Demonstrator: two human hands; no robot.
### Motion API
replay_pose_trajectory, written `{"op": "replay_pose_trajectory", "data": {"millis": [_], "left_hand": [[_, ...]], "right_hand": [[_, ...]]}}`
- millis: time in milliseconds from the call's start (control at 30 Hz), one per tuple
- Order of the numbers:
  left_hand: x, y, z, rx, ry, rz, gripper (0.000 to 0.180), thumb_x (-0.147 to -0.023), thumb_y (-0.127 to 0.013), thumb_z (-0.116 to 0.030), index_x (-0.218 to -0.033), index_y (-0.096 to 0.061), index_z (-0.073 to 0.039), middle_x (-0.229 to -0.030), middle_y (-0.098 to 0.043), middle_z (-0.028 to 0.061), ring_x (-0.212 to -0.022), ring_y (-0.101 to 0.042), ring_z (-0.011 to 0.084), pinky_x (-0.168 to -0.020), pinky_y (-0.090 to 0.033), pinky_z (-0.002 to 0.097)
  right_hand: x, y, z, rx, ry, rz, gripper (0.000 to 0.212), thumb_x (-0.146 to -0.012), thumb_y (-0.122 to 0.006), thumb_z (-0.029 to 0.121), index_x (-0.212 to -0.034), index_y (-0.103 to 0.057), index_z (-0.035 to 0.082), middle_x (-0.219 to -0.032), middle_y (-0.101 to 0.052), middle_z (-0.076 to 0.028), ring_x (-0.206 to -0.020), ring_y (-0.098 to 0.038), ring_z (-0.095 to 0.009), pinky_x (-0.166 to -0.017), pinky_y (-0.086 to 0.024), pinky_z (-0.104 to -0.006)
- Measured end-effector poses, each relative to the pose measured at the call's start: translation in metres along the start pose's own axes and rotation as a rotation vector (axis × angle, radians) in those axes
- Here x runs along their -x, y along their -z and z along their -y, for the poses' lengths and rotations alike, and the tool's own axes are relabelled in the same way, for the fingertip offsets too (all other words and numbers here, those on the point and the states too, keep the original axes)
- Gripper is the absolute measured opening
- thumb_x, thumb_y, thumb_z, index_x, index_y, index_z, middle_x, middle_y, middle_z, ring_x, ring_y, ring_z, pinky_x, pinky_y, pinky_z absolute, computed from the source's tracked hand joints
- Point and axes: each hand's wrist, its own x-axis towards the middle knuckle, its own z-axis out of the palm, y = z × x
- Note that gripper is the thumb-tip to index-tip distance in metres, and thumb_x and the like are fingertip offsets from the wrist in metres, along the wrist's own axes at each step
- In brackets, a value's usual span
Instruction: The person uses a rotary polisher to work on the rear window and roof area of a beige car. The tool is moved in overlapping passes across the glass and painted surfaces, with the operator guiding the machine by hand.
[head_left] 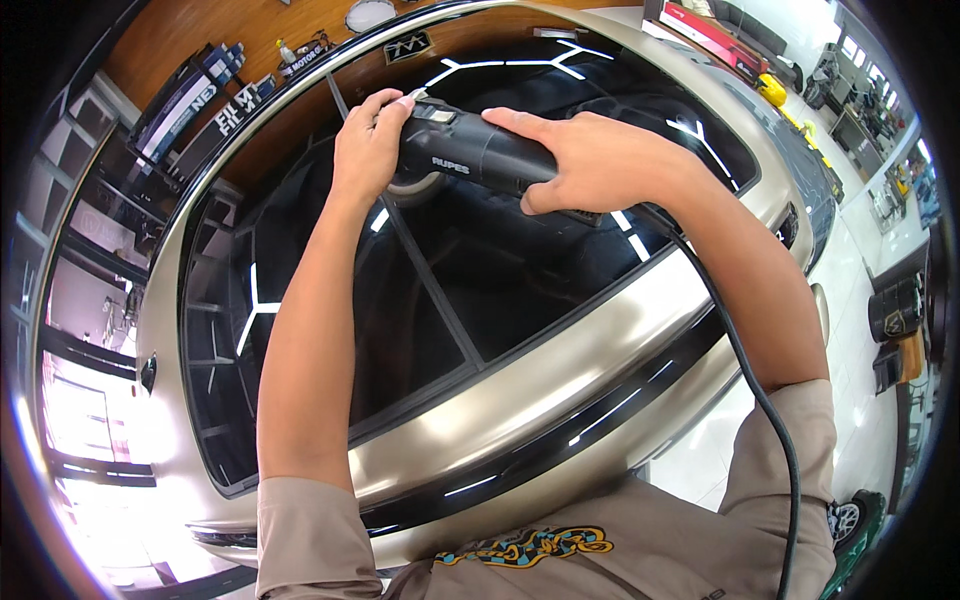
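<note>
A black power polisher (482, 150) lies across the far part of a car's glossy black glass roof panel (400, 330). My left hand (368, 145) grips the polisher's head, its fingers curled over the top. The polisher's body is wrapped by my right hand (605, 160), with the thumb on the near side and the index finger stretched along the top. Below the head, part of the round pad (418, 190) shows against the glass; most of it is hidden. From the polisher's rear end a black power cord (748, 370) runs past my right arm and down my right side.
The car's gold-beige body (520, 400) frames the glass, and its near edge is close to my torso. A dark grey car (735, 95) stands beyond on the right. A green vehicle (862, 540) with a silver wheel shows at lower right. Display boards (185, 105) stand at upper left.
</note>
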Motion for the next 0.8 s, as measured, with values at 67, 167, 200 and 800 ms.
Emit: {"op": "replay_pose_trajectory", "data": {"millis": [67,167,200,800], "left_hand": [[0.001,-0.001,-0.003,0.015,-0.020,-0.002,0.048,-0.093,-0.061,-0.044,-0.122,-0.072,-0.007,-0.114,-0.069,0.0208,-0.112,-0.064,0.0337,-0.101,-0.046,0.0375],[0.009,-0.003,-0.007,0.004,-0.010,-0.002,0.050,-0.093,-0.062,-0.047,-0.121,-0.072,-0.007,-0.114,-0.068,0.0226,-0.111,-0.064,0.0359,-0.100,-0.046,0.0397],[0.009,-0.004,-0.008,-0.010,-0.024,-0.002,0.050,-0.093,-0.062,-0.047,-0.121,-0.072,-0.007,-0.114,-0.068,0.0231,-0.110,-0.064,0.0364,-0.100,-0.046,0.0400],[-0.001,-0.052,-0.036,0.095,-0.148,0.093,0.041,-0.099,-0.054,-0.035,-0.116,-0.071,-0.001,-0.110,-0.072,0.0159,-0.106,-0.066,0.0258,-0.096,-0.046,0.0344]], "right_hand": [[0.002,-0.001,-0.002,0.025,0.000,-0.002,0.093,-0.079,-0.068,0.038,-0.163,-0.032,0.019,-0.104,-0.073,-0.024,-0.083,-0.072,-0.038,-0.079,-0.057,-0.0409],[0.010,0.002,-0.003,0.029,0.012,-0.005,0.094,-0.078,-0.068,0.038,-0.163,-0.033,0.019,-0.098,-0.073,-0.025,-0.081,-0.073,-0.038,-0.077,-0.057,-0.0400],[0.015,0.006,0.001,0.040,-0.021,0.012,0.093,-0.078,-0.069,0.037,-0.162,-0.034,0.019,-0.097,-0.073,-0.026,-0.080,-0.073,-0.037,-0.075,-0.056,-0.0388],[0.043,0.031,-0.006,0.072,-0.197,0.151,0.098,-0.084,-0.072,0.043,-0.164,-0.024,0.013,-0.098,-0.072,-0.029,-0.088,-0.071,-0.040,-0.085,-0.054,-0.0430]]}}
